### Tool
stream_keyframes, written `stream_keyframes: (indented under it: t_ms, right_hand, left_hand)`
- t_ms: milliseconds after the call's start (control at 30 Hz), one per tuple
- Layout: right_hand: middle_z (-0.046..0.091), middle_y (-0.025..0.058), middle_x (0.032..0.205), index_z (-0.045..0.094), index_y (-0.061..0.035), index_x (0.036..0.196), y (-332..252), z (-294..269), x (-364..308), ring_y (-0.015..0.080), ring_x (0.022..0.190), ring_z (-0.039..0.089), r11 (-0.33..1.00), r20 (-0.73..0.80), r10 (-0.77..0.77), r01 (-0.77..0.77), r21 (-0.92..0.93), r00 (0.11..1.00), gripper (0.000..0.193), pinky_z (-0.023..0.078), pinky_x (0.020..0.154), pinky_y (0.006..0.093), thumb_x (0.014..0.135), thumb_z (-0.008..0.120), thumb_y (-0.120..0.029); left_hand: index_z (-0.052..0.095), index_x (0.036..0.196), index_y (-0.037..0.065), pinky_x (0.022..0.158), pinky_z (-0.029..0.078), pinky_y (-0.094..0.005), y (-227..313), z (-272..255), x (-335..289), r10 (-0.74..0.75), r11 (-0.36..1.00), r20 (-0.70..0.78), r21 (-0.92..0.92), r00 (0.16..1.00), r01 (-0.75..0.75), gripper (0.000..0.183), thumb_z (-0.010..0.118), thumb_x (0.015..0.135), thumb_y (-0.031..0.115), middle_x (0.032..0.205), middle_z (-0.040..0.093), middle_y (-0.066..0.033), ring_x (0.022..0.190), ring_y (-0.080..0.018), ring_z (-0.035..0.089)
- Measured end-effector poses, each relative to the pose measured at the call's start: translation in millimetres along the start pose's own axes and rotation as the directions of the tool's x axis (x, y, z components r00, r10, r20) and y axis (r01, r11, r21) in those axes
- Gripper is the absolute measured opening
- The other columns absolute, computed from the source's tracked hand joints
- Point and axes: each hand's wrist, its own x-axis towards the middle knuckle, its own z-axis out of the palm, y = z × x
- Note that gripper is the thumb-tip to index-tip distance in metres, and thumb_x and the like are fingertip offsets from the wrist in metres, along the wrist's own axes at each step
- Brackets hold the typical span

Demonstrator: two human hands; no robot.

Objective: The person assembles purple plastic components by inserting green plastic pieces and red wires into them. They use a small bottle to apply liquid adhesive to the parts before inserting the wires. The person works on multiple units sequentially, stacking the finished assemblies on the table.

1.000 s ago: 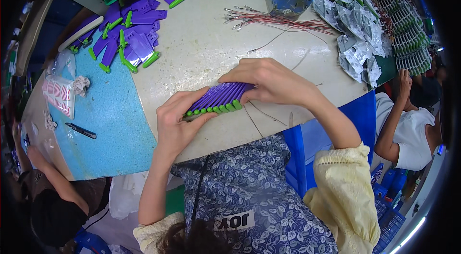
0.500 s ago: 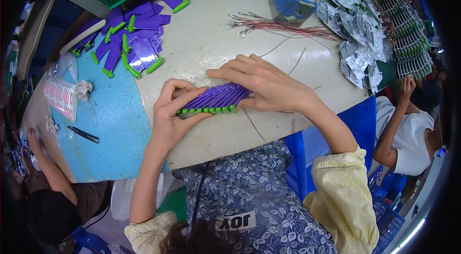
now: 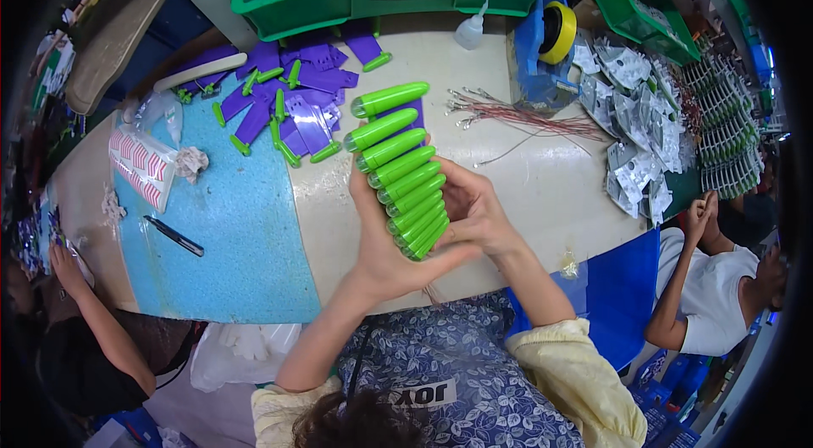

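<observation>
A stack of flat purple plastic pieces with green rounded ends [image 3: 408,175] is held up over the table, its green ends turned upward toward me. My left hand [image 3: 377,249] is closed round the stack's left and lower side. On the right, my right hand [image 3: 478,207] has its fingers curled against the stack. Most of the purple part [image 3: 412,113] is hidden behind the green ends and my hands. Beyond lies a loose pile of similar purple and green pieces [image 3: 326,75].
A green bin [image 3: 288,16] of such pieces stands at the back. Rightward are a squeeze bottle [image 3: 468,31], tape dispenser [image 3: 532,67], red wires [image 3: 525,119] and metal plates [image 3: 631,109]. A black pen-like tool [image 3: 174,235] lies on the blue mat [image 3: 229,270]. People sit at both sides.
The stack has been lifted from low over the table and turned, so its green ends now face up in a slanting column. Both hands have shifted their hold, and the view has tilted farther back.
</observation>
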Motion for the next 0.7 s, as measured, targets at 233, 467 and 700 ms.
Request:
stream_keyframes:
  t_ms: [233, 467, 700]
  right_hand:
    - [0.048, 0.0149, 0.150, 0.041, 0.0031, 0.150, -2.9, -4.3, -6.7, 0.0281, 0.136, 0.050, 0.785, 0.082, -0.272, 0.270, -0.558, 0.959, 0.085, 0.035, 0.117, 0.0432, 0.076, 0.082, -0.007]
    - [0.062, 0.0171, 0.125, 0.057, 0.0032, 0.133, -69.7, 52.6, 1.0, 0.0320, 0.117, 0.058, 0.553, 0.077, -0.459, 0.352, -0.755, 0.885, 0.063, 0.044, 0.102, 0.0418, 0.074, 0.077, -0.002]
    - [0.065, 0.0137, 0.113, 0.065, -0.0018, 0.126, -65.5, 67.3, 15.9, 0.0239, 0.099, 0.062, 0.433, 0.147, -0.468, 0.371, -0.822, 0.871, 0.053, 0.049, 0.086, 0.0350, 0.076, 0.083, -0.006]
  left_hand:
    - [0.011, 0.147, 0.001, 0.100, 0.048, -0.0369, -9.6, -6.2, -18.1, -0.182, 0.983, 0.023, 0.028, 0.983, 0.182, 0.099, 0.082, 0.078, -0.001, 0.132, 0.049, -0.0164, 0.119, -0.0229, 0.057]
    - [0.016, 0.151, 0.002, 0.102, 0.044, -0.0430, -32.1, -10.9, -41.8, -0.165, 0.985, -0.014, 0.057, 0.986, 0.165, 0.098, 0.082, 0.079, -0.001, 0.133, 0.048, -0.0177, 0.123, -0.0264, 0.053]
    - [0.029, 0.146, 0.004, 0.093, 0.048, -0.0389, -21.6, -25.8, -33.8, -0.137, 0.989, 0.030, 0.068, 0.990, 0.135, 0.089, 0.084, 0.076, 0.000, 0.124, 0.056, -0.0135, 0.114, -0.0212, 0.057]
